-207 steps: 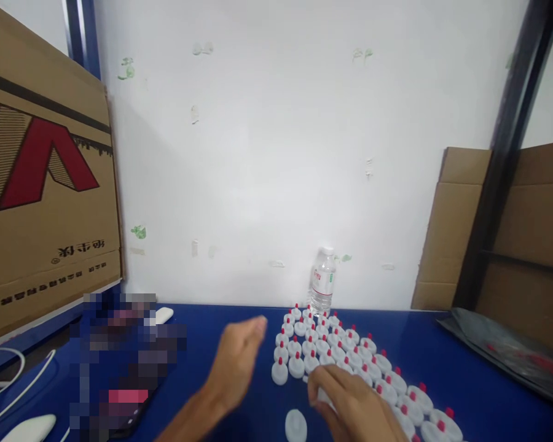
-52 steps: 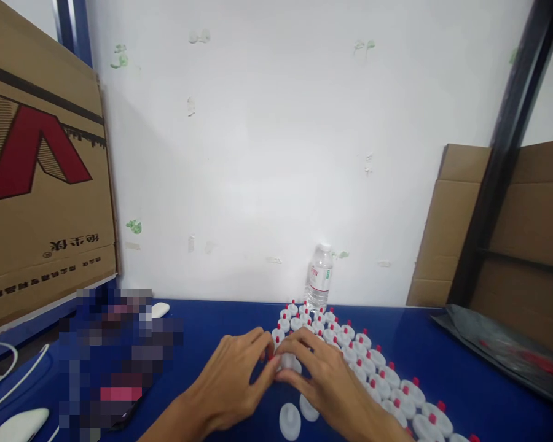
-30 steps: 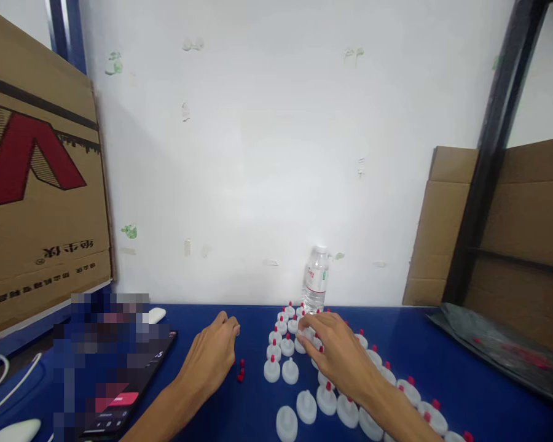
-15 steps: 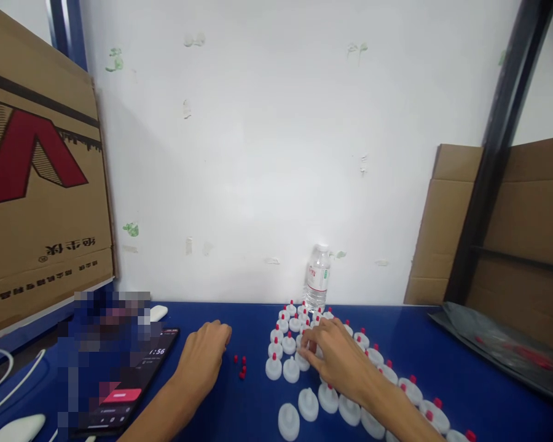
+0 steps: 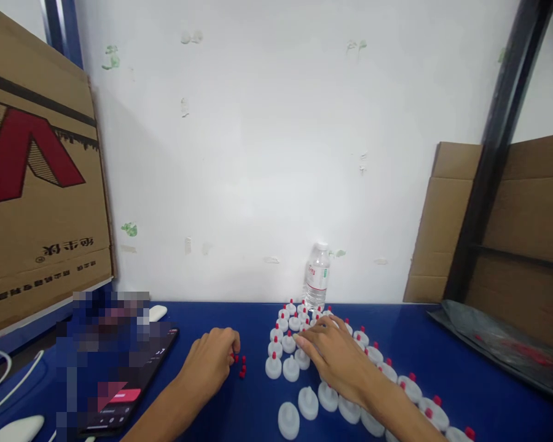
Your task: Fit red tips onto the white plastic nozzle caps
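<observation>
The left hand point(image 5: 211, 363) is pinching at tiny, light red plugs point(image 5: 242, 366); the right hand point(image 5: 332, 356), fingers loosely spread, is touching the stiff white caps point(image 5: 289, 368), easily gripped by the rim

Just left of the phone point(image 5: 133, 380), a patch on the desk point(image 5: 442, 356) is pixelated, and what lies under it cannot be told. The right hand point(image 5: 332, 359) covers several white caps point(image 5: 289, 368), so their red tips stay hidden. Whether the left hand point(image 5: 211, 365) grips one of the tiny red tips point(image 5: 242, 366) is too small to tell. The frame's lower edge cuts off the caps nearest the person and both forearms.
</observation>
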`<move>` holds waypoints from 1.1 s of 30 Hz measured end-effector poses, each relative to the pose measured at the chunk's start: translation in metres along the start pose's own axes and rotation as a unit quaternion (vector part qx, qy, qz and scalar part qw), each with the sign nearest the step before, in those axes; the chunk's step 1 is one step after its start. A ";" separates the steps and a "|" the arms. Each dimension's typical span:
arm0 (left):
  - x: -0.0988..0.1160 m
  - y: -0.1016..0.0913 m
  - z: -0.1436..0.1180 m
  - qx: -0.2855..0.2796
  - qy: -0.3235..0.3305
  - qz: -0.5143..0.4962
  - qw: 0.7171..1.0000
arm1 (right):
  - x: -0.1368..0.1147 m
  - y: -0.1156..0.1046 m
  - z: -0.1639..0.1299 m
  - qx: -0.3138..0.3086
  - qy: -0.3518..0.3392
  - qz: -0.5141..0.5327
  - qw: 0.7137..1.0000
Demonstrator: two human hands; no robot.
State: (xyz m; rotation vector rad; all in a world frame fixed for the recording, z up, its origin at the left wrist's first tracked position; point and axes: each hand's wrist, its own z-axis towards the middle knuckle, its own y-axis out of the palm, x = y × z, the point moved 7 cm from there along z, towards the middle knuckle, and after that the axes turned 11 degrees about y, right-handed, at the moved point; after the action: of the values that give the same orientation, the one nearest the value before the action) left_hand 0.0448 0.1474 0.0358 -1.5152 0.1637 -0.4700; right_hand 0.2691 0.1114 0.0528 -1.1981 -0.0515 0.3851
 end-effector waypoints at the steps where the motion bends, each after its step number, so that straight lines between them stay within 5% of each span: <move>1: 0.000 0.000 0.000 0.002 0.000 -0.005 1.000 | 0.000 0.000 0.000 -0.001 -0.001 0.004 1.000; 11: 0.004 -0.014 -0.002 0.067 0.028 -0.044 0.996 | 0.002 -0.029 0.002 0.096 0.035 0.097 0.990; 17: 0.054 -0.030 -0.016 0.199 0.213 -0.133 0.948 | -0.039 -0.021 -0.013 0.038 -0.101 0.125 0.986; 26: 0.077 -0.018 -0.029 0.116 0.277 -0.100 0.949 | -0.056 -0.021 -0.025 0.091 -0.187 0.165 0.964; 33: 0.075 -0.009 -0.022 0.103 0.245 -0.248 0.932 | -0.059 -0.025 -0.027 0.099 -0.215 0.143 0.961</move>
State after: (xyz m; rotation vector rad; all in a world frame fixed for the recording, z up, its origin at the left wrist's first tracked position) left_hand 0.1026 0.0977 0.0568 -1.1992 0.1130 -1.2347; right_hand 0.2268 0.0609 0.0756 -0.9079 -0.2136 0.8821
